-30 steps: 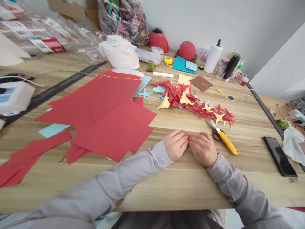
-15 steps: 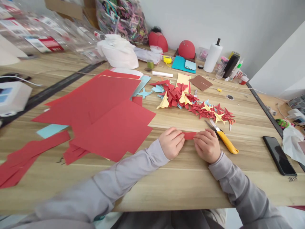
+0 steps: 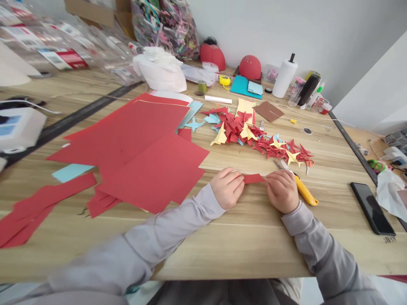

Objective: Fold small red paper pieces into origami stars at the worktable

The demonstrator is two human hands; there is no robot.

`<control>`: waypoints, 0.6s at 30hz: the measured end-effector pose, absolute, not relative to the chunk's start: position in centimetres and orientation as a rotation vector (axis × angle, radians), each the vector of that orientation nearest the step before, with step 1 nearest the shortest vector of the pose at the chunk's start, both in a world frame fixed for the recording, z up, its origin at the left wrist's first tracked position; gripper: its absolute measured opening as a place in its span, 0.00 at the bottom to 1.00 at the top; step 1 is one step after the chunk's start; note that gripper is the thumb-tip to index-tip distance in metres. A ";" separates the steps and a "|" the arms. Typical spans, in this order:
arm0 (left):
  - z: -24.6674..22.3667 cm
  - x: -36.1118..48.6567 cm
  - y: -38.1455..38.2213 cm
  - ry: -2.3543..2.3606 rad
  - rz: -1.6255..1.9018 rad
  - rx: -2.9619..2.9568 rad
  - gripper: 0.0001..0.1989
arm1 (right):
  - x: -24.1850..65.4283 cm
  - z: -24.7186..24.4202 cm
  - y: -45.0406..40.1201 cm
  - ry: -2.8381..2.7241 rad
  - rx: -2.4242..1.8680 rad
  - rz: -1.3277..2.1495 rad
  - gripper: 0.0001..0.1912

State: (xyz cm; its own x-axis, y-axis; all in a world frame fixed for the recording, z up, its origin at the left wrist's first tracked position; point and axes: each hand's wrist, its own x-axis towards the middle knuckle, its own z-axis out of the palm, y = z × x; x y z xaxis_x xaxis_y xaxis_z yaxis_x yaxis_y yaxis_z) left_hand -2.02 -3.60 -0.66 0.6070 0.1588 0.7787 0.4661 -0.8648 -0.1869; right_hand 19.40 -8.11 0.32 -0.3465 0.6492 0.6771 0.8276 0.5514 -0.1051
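The left hand and right hand have drawn apart since the earlier frame. Above the wooden worktop, beside a yellow utility knife, both hands pinch the ends of a short red paper strip, which appears ready for folding.

Bright, even light — faint shadows; wide-angle bowing at edges — red paper strip sharp, left sleeve soft.
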 end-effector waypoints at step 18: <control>-1.0 -1.3 -4.2 -0.452 -1.080 -2.544 0.08 | 17.4 0.3 -8.8 -2.237 -1.067 -0.333 0.08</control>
